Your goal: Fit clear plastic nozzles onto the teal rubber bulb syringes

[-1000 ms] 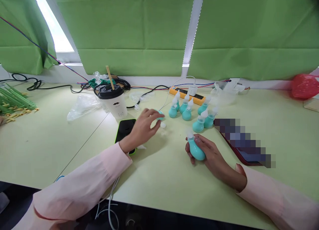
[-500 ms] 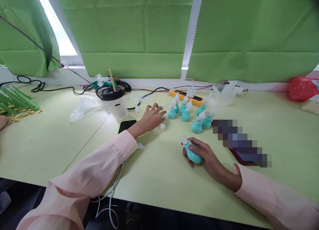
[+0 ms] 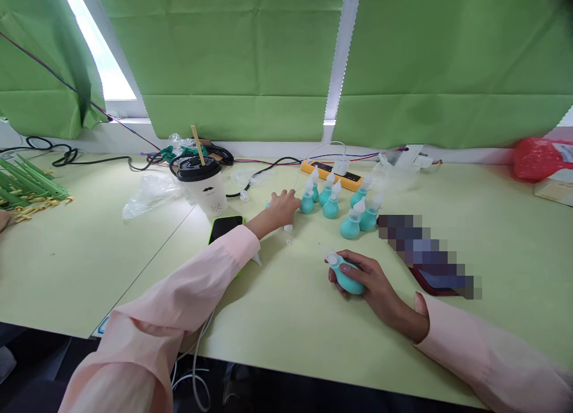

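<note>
Left hand has been brought nearer the standing bulbs — whether anything is gripped can't be told — while a teal bulb is kept clasped in right hand above the table, so only the reach is advanced.

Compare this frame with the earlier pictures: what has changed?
The left hand has moved right, to the leftmost standing teal bulb; its fingers are partly hidden, so any new grip can't be told. The right hand still holds its teal bulb, now tipped further left. The cup and yellow power strip stayed put.
</note>
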A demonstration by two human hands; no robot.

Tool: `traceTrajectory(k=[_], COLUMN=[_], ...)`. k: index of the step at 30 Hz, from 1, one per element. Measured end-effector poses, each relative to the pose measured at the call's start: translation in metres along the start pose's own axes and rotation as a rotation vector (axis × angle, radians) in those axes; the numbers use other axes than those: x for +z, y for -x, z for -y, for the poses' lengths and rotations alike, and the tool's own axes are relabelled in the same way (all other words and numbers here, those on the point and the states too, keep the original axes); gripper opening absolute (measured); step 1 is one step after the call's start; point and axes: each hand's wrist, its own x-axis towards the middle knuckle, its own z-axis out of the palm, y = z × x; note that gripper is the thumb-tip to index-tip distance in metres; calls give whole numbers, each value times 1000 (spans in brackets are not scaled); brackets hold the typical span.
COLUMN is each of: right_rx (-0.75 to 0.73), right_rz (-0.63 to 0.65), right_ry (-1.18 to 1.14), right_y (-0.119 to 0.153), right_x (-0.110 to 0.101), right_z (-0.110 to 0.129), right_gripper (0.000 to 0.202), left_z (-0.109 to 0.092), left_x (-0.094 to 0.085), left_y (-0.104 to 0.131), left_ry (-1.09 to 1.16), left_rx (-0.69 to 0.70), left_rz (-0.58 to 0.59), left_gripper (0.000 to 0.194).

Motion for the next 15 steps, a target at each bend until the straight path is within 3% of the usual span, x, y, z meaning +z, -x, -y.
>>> traceTrajectory(k=[8, 12, 15], right_rx=[-7, -29, -69], right_rz=[-30, -25, -60], right_ry=[39, 99, 201], right_y=[5, 7, 8], right_x=[-5, -4, -2], right_z=[0, 3, 5], right_gripper=[22, 23, 22], left_z=[7, -1, -17], left_x=[5, -12, -29], left_y=[2, 15, 41], left_ry=[134, 243, 416], left_rx=[13, 31, 63], left_rz=[-56, -157, -229], left_gripper=[26, 20, 18])
